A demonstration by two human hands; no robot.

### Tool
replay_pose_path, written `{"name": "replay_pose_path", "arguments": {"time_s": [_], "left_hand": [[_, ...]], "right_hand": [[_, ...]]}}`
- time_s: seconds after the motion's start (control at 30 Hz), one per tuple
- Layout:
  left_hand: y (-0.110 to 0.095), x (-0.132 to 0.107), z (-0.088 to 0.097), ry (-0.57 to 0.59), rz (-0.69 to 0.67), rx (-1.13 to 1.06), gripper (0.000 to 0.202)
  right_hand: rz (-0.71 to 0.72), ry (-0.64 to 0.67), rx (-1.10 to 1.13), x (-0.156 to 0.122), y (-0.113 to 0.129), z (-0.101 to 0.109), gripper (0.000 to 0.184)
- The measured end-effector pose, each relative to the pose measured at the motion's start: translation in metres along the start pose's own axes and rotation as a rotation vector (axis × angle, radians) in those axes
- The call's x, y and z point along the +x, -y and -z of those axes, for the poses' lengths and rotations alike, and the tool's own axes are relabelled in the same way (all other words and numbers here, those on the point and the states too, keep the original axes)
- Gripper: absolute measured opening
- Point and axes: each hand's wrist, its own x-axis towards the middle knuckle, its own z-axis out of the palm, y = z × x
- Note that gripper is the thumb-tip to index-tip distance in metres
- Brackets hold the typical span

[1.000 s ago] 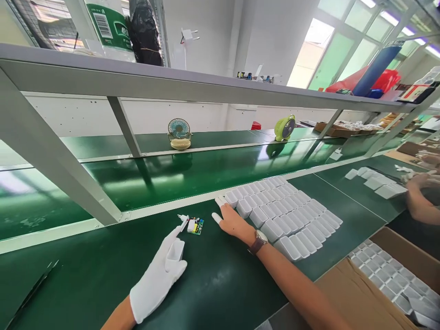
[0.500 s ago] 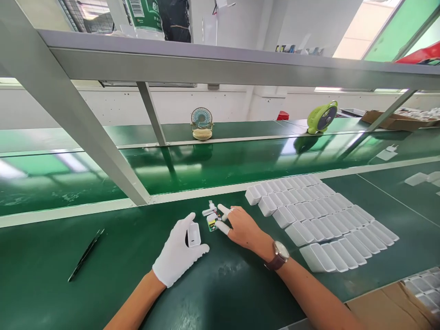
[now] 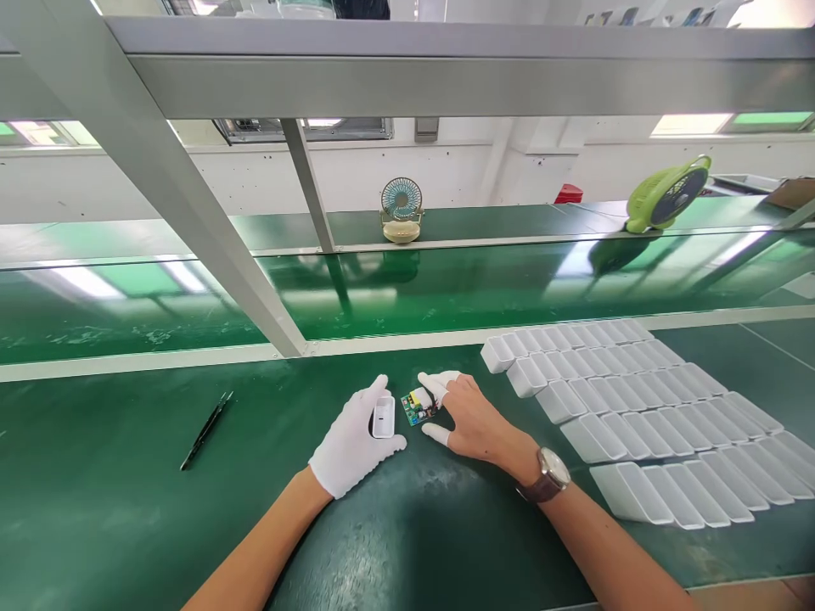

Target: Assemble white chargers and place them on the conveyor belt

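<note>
My left hand wears a white glove and holds a small white plastic housing, open side up, just above the green bench. My right hand is bare apart from white finger cots and a wristwatch. Its fingertips pinch a small green circuit board with a yellow part, right beside the housing. Rows of several empty white housings lie on the bench to the right of my right hand.
Black tweezers lie on the bench at the left. A slanted grey frame post rises behind my hands. Behind it runs a green conveyor belt; a small beige fan and a green fan stand beyond.
My right hand moved left from the rows of housings to the circuit board and took hold of it. The left hand brought its housing close beside the board. The camera tilted down.
</note>
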Motion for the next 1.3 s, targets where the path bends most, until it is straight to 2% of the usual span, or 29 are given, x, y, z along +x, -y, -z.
{"name": "replay_pose_path", "arguments": {"time_s": [0.07, 0.2, 0.33, 0.4, 0.5, 0.57, 0.67, 0.73, 0.8, 0.87, 0.93, 1.0, 1.13, 1.3], "left_hand": [[0.001, 0.0, -0.001, -0.003, -0.015, 0.0, 0.095], [0.0, -0.001, 0.0, 0.009, -0.027, -0.016, 0.092], [0.003, 0.003, 0.015, 0.161, -0.05, 0.021, 0.09], [0.007, 0.007, 0.027, 0.197, -0.067, 0.031, 0.084], [0.015, 0.012, 0.043, 0.106, -0.044, 0.029, 0.074], [0.017, 0.014, 0.046, 0.033, -0.013, 0.014, 0.084], [0.013, 0.015, 0.033, -0.049, 0.033, 0.025, 0.11], [0.008, 0.017, 0.018, -0.12, 0.07, 0.075, 0.116], [0.003, 0.02, 0.003, -0.175, 0.098, 0.122, 0.111], [0.0, 0.022, -0.004, -0.201, 0.075, 0.132, 0.092], [-0.002, 0.021, -0.004, -0.209, -0.012, 0.098, 0.07], [-0.002, 0.016, -0.001, -0.213, -0.115, 0.054, 0.06], [0.002, 0.005, 0.0, -0.243, -0.255, 0.075, 0.062], [0.011, 0.002, -0.012, -0.223, -0.338, 0.113, 0.073]], "right_hand": [[0.014, -0.009, 0.02, 0.0, -0.002, 0.001, 0.078], [0.024, 0.014, 0.054, 0.002, -0.004, 0.001, 0.067], [0.015, 0.015, 0.066, 0.0, -0.004, 0.001, 0.063], [-0.006, 0.031, 0.036, -0.001, -0.003, 0.003, 0.06], [-0.045, 0.061, 0.016, -0.002, -0.002, 0.005, 0.064], [-0.052, 0.061, 0.041, -0.002, -0.002, 0.004, 0.07], [-0.038, 0.039, 0.091, 0.0, -0.002, -0.002, 0.073], [-0.035, 0.02, 0.104, 0.001, -0.002, -0.007, 0.07], [-0.046, -0.005, 0.101, 0.001, 0.0, -0.011, 0.067], [-0.06, -0.051, 0.096, 0.0, 0.003, -0.011, 0.065], [-0.072, -0.139, 0.127, -0.002, 0.007, -0.007, 0.063], [-0.069, -0.228, 0.221, -0.004, 0.013, 0.0, 0.063], [-0.018, -0.271, 0.405, -0.01, 0.025, 0.011, 0.065], [0.069, -0.29, 0.365, -0.013, 0.034, 0.011, 0.069]]}}
